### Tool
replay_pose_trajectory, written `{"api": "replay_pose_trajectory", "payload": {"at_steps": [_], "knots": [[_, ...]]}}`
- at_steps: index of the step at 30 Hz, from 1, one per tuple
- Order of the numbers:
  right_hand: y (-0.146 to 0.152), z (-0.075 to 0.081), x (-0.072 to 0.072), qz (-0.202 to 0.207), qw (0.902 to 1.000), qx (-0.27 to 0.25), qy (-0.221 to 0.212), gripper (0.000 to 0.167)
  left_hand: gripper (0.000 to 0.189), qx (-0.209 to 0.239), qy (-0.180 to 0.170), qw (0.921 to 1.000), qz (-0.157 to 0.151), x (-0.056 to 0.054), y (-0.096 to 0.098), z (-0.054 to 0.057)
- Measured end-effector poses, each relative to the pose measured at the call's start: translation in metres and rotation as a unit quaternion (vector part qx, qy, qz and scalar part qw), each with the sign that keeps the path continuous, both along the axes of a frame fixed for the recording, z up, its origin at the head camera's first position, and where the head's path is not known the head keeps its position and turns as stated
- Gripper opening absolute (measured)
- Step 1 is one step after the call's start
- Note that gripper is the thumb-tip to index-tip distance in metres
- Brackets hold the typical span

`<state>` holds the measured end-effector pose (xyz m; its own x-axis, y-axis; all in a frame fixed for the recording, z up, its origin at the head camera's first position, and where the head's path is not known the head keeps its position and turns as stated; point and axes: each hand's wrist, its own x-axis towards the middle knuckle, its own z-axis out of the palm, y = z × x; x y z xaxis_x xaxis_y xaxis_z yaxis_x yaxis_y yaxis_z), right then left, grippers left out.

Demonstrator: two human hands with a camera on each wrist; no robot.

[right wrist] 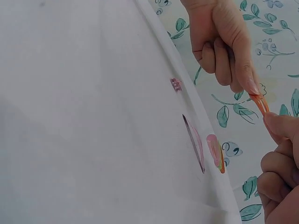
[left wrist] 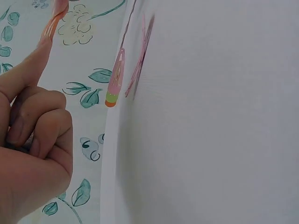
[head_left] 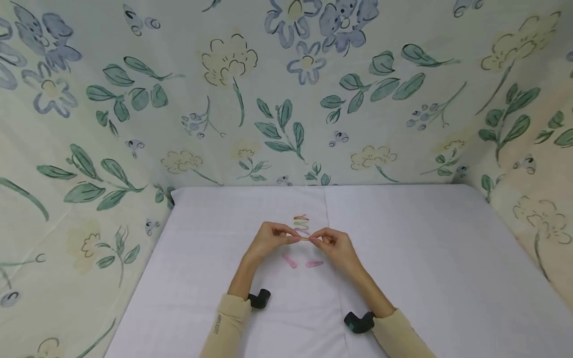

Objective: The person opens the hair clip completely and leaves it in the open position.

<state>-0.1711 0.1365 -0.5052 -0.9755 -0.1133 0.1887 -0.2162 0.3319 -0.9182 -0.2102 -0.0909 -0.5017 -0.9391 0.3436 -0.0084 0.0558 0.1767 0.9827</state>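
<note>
A left hand (head_left: 267, 243) pinches one end of an orange snap hair clip (head_left: 304, 238) over a white surface (head_left: 416, 248), pink clips (head_left: 314, 264) nearer, coloured clips (head_left: 301, 223) beyond; a right hand (head_left: 336, 249) pinches the other, each grip narrow. Two-handed manipulation appears under way, calling next for even pressure. The hands hide its ends; whether it is snapped shut is unclear.

Held clip (right wrist: 260, 103) orange; 2nd orange clip (head_left: 301, 218), lt. green clip (head_left: 301, 223), purple clip (head_left: 302, 229), 2 pink clips (head_left: 290, 261). Cloth (head_left: 425, 258) plain white, lilac tinge. Backdrop (head_left: 286, 94) cream w/ floral print: blue-violet & yellow blooms (head_left: 346, 25), green lvs. (head_left: 85, 193), dk. outlines. Sleeves (head_left: 230, 323) beige, dk. lettering (head_left: 218, 324) on L. Wrist cams (head_left: 359, 323) blk.
</note>
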Motion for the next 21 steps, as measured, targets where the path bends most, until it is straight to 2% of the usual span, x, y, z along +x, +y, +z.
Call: {"api": "replay_pose_trajectory", "payload": {"at_steps": [6, 13, 21], "knots": [[-0.005, 0.021, 0.012, 0.000, 0.9999, -0.006, 0.010, 0.007, 0.015, -0.006, -0.003, 1.0000, 0.005, 0.002, 0.003, -0.001], [0.002, -0.009, 0.000, -0.003, 0.9999, -0.012, 0.012, 0.009, 0.014, -0.015, 0.014, 0.9998, 0.003, 0.004, 0.007, 0.001], [-0.001, -0.007, 0.001, 0.003, 0.9992, -0.030, 0.025, 0.007, 0.011, -0.004, 0.023, 0.9994, 0.026, 0.004, 0.009, 0.003]]}}
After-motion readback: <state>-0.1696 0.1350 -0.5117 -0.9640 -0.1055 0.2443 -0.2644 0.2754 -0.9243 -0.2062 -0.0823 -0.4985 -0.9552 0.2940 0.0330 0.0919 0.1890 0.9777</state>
